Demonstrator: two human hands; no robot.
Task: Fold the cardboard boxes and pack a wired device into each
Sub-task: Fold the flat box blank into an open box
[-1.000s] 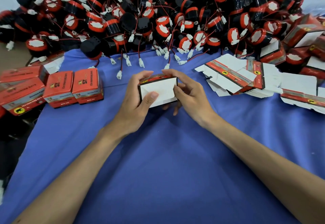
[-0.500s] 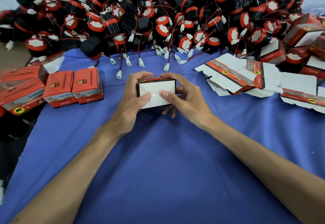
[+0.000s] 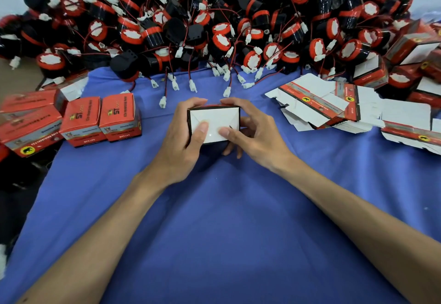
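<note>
I hold a small red cardboard box (image 3: 216, 117) over the blue cloth, its white folded-in flaps facing me. My left hand (image 3: 182, 141) grips its left side, thumb pressing on the white flaps. My right hand (image 3: 255, 134) grips the right side, its thumb also on the flaps beside the left thumb. A large heap of black and red wired devices (image 3: 214, 24) with white plugs fills the back of the table. A stack of flat unfolded boxes (image 3: 329, 105) lies to the right.
Closed red boxes (image 3: 100, 117) stand in a row at the left, more of them at the far right (image 3: 410, 48). The blue cloth (image 3: 226, 220) covers the table in front of me. Loose white plugs (image 3: 191, 86) lie just behind the held box.
Both thumbs have moved toward the middle of the white flaps, which now lie folded flat and closed. The box sits squarer between the hands.
</note>
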